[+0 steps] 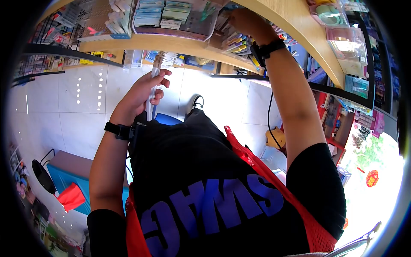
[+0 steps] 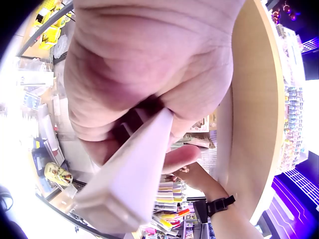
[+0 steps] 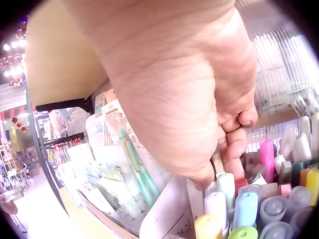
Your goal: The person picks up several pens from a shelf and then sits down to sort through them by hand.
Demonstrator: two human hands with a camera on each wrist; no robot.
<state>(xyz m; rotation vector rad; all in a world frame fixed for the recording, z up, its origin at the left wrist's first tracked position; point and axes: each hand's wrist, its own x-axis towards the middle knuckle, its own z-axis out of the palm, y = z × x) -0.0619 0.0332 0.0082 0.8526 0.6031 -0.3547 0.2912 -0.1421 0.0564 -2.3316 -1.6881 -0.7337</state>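
Observation:
In the head view my left hand (image 1: 141, 92) grips a long thin pale box (image 1: 150, 105) upright in front of my chest, below the curved wooden shelf (image 1: 171, 42). In the left wrist view that box (image 2: 129, 179) runs out from under the palm of the left hand (image 2: 149, 64). My right hand (image 1: 244, 23) is raised into a shelf tray of upright coloured markers (image 1: 237, 43). Seen from the right wrist, the right hand (image 3: 189, 89) has thumb and curled fingers (image 3: 234, 144) pinching a thin pale marker among the marker caps (image 3: 234, 204).
Flat stationery packs (image 1: 162, 15) fill the shelf left of the markers. Clear boxes of tape rolls (image 1: 329, 15) sit at the upper right. Packaged pens (image 3: 134, 164) hang beside the markers. Below are a tiled floor (image 1: 85, 111), a blue unit (image 1: 70, 180) and a black chair (image 1: 43, 175).

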